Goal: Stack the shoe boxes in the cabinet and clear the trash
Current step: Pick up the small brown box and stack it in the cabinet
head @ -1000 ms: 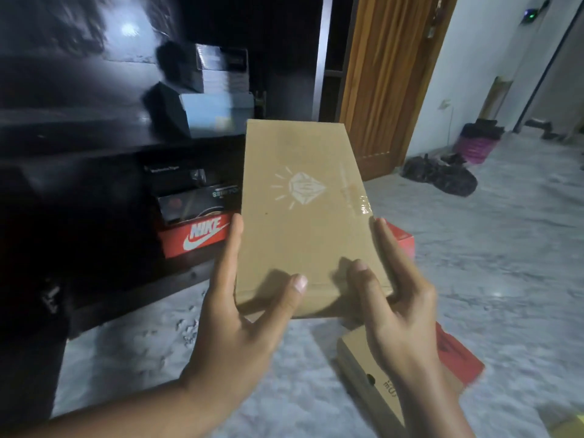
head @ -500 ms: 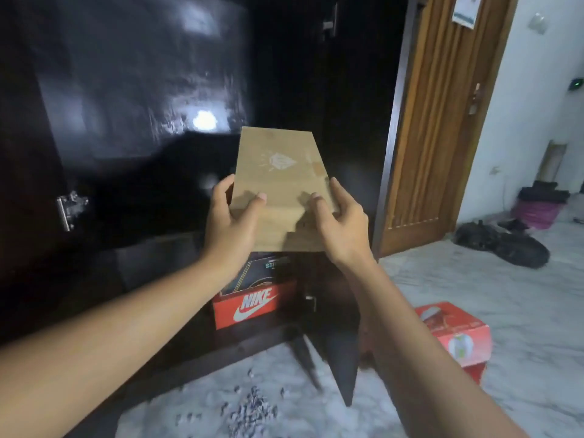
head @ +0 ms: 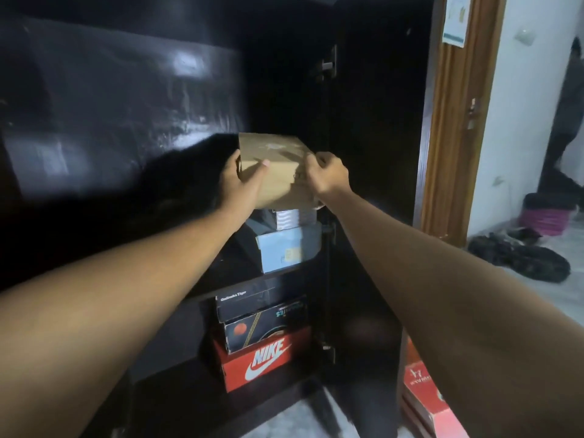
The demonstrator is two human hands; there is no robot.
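Note:
A plain brown cardboard shoe box [head: 278, 172] is held out at arm's length inside the dark cabinet [head: 126, 121], just above the upper stack. My left hand [head: 241, 181] grips its left end, thumb on top. Its right end is gripped by my right hand [head: 327, 173]. Directly below it sit a small white-labelled box [head: 295, 218] and a light blue box [head: 287, 249] on the upper shelf. On the lower shelf a black box [head: 243, 303], a dark box with an orange dot [head: 262, 330] and a red Nike box [head: 265, 361] are stacked.
The cabinet's open dark door [head: 373, 153] stands to the right of the shelves. A red shoe box [head: 425, 393] lies on the floor at lower right. A wooden door frame [head: 455, 121], a dark bundle [head: 521, 257] and a pink basket [head: 546, 218] lie farther right.
Both hands have carried the brown box up and forward into the cabinet, over the upper stack. My view has risen and moved closer to the shelves.

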